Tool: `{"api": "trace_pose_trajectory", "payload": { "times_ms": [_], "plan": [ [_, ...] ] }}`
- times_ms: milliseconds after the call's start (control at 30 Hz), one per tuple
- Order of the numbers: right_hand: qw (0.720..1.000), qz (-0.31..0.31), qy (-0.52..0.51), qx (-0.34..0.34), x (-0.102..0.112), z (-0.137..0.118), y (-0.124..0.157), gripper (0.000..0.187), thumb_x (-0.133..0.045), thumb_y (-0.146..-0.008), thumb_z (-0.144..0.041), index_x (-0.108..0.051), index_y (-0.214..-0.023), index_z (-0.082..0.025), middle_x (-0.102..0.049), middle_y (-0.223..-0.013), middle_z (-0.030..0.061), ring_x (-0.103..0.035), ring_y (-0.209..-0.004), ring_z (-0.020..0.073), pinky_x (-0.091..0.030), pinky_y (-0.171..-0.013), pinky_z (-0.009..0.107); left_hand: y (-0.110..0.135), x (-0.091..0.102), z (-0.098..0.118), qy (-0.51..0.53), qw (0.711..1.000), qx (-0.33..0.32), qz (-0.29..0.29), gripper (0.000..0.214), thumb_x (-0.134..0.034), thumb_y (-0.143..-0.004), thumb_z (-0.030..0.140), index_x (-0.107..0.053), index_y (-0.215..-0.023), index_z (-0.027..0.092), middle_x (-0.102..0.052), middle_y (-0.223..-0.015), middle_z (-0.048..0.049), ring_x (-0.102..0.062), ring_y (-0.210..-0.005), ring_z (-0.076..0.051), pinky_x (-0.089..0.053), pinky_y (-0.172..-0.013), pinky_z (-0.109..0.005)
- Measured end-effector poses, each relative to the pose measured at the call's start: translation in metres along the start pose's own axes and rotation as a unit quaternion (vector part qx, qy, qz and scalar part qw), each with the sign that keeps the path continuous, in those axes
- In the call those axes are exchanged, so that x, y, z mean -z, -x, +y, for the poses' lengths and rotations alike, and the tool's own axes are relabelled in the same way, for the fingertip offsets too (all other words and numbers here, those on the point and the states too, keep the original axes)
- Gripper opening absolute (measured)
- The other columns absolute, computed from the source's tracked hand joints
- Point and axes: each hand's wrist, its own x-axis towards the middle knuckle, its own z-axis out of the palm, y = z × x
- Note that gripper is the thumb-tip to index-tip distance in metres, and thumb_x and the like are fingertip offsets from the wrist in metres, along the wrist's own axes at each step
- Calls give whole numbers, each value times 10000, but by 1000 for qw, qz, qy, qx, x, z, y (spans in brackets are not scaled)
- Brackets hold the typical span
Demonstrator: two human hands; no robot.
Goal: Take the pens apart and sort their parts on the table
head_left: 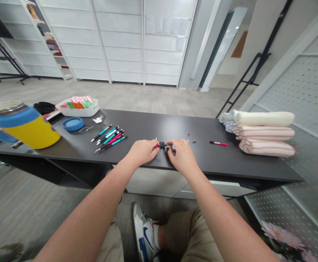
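Close to the desk's front edge, my left hand pinches the red end of a slim pen part. My right hand is closed at the silvery tip at the other end, its thumb and fingertips pressed together. Small black pieces show between the two hands; their exact shape is too small to tell. A thin light rod stands out by my left fingertips, partly hidden. Right of my hands lie a red-and-black pen barrel, a small metal bit and a tiny red-tipped piece.
Several teal, black and red pens lie left of my hands. Farther left are a blue lid, a white basket of colourful packets and a large yellow-and-blue mug. Rolled towels are stacked on the desk's right end.
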Motion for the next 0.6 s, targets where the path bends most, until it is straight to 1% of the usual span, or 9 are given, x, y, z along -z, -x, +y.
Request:
{"api": "trace_pose_trajectory", "payload": {
  "times_ms": [200,400,600],
  "plan": [
    [1000,-16,-4,8,-1,0,0,228,-560,-911,-108,-689,-1052,-232,-760,-1043,72,-615,-1028,290,-475,-950,424,0,-1,-1,-5,1000,-16,-6,283,-527,-979,335,-720,-1184,298,-796,-1003,-55,-758,-915,-262,-539,-814,-331],
    [1000,-25,-2,9,-1,1,-1,223,-566,-909,-108,-692,-1046,-231,-763,-1043,71,-621,-1022,285,-472,-954,422,0,2,-1,4,1000,-26,-5,320,-509,-984,329,-720,-1224,353,-802,-1039,-30,-757,-924,-253,-539,-817,-328],
    [999,-31,-3,13,0,1,-2,221,-570,-912,-116,-698,-1049,-232,-774,-1040,66,-627,-1016,287,-476,-935,423,0,3,1,4,1000,-20,-14,334,-514,-984,335,-710,-1254,342,-802,-1037,-41,-758,-931,-249,-540,-831,-327]
  ]
}}
